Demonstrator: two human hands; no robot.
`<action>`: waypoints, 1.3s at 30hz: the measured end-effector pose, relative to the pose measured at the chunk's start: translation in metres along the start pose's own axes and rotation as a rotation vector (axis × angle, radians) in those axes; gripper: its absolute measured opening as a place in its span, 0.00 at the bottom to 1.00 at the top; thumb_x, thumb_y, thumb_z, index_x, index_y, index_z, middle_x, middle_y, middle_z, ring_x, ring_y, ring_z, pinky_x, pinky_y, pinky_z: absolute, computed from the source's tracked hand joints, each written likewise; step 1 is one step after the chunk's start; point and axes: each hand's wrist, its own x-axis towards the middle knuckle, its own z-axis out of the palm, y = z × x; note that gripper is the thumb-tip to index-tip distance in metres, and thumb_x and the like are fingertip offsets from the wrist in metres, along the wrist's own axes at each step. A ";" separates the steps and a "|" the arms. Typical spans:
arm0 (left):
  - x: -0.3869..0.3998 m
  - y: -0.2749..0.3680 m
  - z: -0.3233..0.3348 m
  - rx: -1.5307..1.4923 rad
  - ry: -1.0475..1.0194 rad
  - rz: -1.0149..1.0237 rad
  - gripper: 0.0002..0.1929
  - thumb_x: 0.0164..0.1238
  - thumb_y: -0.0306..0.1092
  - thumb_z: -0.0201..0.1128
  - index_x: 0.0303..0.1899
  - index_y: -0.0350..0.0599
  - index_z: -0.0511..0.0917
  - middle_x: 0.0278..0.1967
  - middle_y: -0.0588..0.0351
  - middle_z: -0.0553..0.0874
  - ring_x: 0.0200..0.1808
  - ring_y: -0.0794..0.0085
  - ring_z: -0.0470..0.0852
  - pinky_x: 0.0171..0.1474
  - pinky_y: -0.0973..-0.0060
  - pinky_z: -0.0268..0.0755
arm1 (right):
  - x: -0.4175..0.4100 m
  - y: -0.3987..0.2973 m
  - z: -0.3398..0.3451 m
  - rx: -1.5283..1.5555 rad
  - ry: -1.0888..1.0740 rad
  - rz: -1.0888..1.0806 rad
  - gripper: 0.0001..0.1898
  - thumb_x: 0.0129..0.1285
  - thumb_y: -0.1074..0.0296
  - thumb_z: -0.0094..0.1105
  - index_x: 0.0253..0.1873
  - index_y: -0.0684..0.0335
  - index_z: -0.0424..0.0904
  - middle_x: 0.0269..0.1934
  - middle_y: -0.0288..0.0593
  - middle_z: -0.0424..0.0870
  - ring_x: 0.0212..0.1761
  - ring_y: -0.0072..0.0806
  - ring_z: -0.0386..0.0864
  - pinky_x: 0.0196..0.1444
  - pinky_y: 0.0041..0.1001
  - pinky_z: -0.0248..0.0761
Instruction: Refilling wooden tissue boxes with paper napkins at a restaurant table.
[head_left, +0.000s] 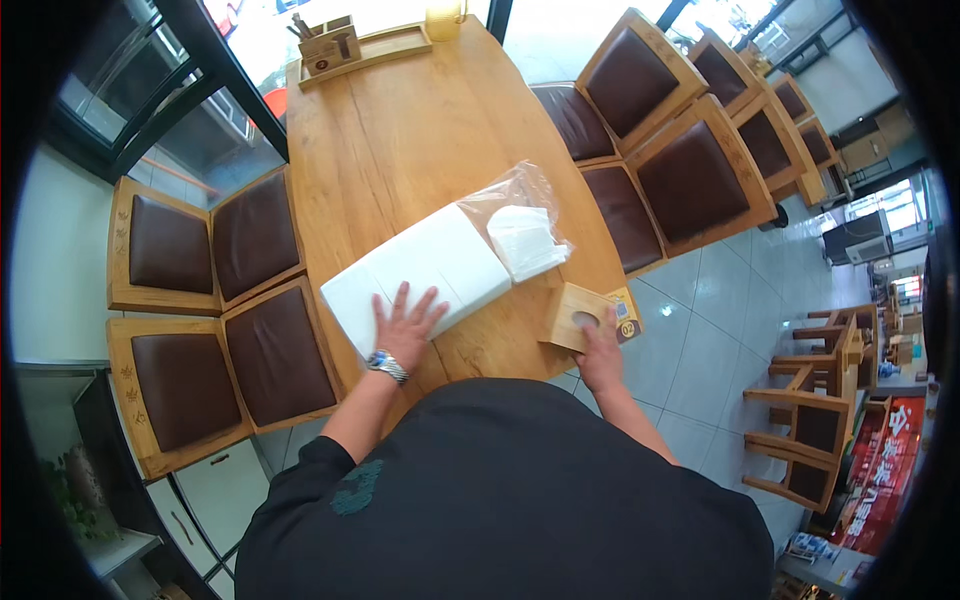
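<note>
My left hand (407, 328), with a metal watch at its wrist, lies flat with spread fingers on a long pack of white paper napkins (420, 266). Clear plastic wrap (517, 184) bunches at the pack's right end, around a loose stack of white napkins (529, 240). At the table's near right corner, my right hand (602, 356) holds a wooden napkin box (571, 315) with an oval opening, its fingers at that opening. A yellow and brown card (628, 319) bearing print lies just beyond the box. How full the box is cannot be seen.
The wooden table (420, 127) carries a wooden tray (394, 49) with a utensil caddy (330, 46) and a yellowish jug (445, 19) at its far end. Wooden chairs with dark padding line the left side (259, 232) and the right side (694, 176). A cabinet (221, 480) stands lower left.
</note>
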 end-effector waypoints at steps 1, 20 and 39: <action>-0.004 -0.011 0.006 0.089 0.001 -0.011 0.38 0.56 0.45 0.69 0.70 0.72 0.63 0.75 0.70 0.56 0.77 0.56 0.48 0.71 0.32 0.32 | -0.001 -0.002 0.001 -0.073 0.032 -0.088 0.30 0.45 0.69 0.75 0.57 0.53 0.73 0.76 0.59 0.46 0.70 0.53 0.63 0.62 0.40 0.71; 0.064 0.134 0.025 -0.871 -0.125 0.107 0.31 0.59 0.40 0.70 0.62 0.38 0.69 0.52 0.44 0.80 0.47 0.54 0.82 0.53 0.65 0.75 | 0.017 -0.010 -0.034 0.026 -0.301 -0.151 0.27 0.44 0.54 0.77 0.46 0.64 0.78 0.48 0.47 0.73 0.47 0.47 0.80 0.48 0.41 0.75; 0.098 0.157 0.051 -1.029 -0.308 -0.040 0.35 0.60 0.29 0.69 0.69 0.47 0.64 0.52 0.49 0.85 0.53 0.67 0.84 0.58 0.72 0.75 | 0.067 0.055 -0.080 0.946 -0.382 0.141 0.14 0.60 0.60 0.67 0.42 0.66 0.85 0.30 0.36 0.83 0.30 0.20 0.77 0.38 0.24 0.72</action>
